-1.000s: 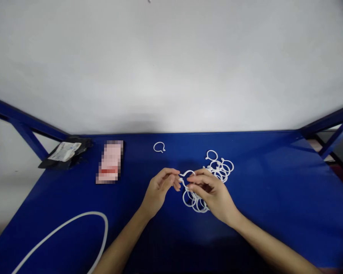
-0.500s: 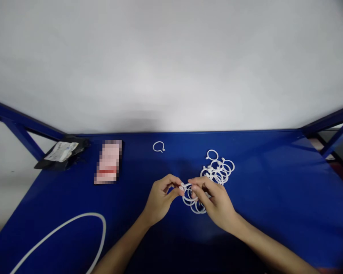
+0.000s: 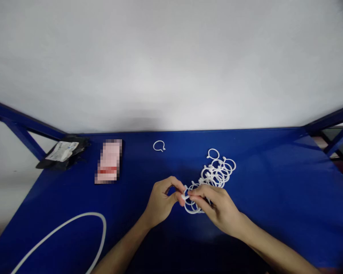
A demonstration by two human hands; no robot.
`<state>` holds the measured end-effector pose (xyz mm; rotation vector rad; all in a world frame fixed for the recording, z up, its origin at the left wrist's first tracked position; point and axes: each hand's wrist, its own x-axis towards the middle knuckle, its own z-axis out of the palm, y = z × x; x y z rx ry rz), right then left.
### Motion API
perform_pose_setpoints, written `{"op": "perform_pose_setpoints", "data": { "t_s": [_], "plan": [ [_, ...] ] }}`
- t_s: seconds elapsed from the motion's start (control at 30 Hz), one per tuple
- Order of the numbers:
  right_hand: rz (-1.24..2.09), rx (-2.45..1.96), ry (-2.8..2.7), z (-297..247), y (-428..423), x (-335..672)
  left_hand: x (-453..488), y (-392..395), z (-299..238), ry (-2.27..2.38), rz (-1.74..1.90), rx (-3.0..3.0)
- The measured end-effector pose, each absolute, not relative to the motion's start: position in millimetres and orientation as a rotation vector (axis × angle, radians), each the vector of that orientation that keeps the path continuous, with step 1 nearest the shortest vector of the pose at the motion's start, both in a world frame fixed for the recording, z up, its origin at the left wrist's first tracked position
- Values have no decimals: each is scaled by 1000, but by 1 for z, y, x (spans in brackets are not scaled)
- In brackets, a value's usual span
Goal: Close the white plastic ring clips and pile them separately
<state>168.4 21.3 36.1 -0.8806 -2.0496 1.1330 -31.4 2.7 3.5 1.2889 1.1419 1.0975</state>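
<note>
Over the middle of the blue table (image 3: 274,198), my left hand (image 3: 161,203) and my right hand (image 3: 217,207) meet at one small white plastic ring (image 3: 185,196). Both hands pinch that ring between thumb and fingertips. Under my right fingers lies a linked bunch of the same white rings (image 3: 193,207). Just behind it sits a loose pile of several more white rings (image 3: 218,167), untouched.
A single white ring (image 3: 159,146) lies alone near the back edge. A pink blurred card (image 3: 108,161) and a black packet with a white label (image 3: 63,152) rest at the back left. A large white hoop (image 3: 74,236) curves across the front left. Blue frame bars flank both sides.
Both hands have drawn nearer to me and lower while keeping the pinched ring between them. Their fingertips have closed together on it. The pile and other items stay put.
</note>
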Motion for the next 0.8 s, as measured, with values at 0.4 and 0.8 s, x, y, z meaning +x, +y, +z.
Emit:
{"op": "perform_pose_setpoints", "data": {
  "t_s": [0.4,0.8],
  "plan": [
    [337,-1114,-2348,25,43,188,-68,47,-25,1918,975,2121],
    [131,-1086,-2403,20,47,192,-78,56,-35,2019,864,2214]
  ]
}}
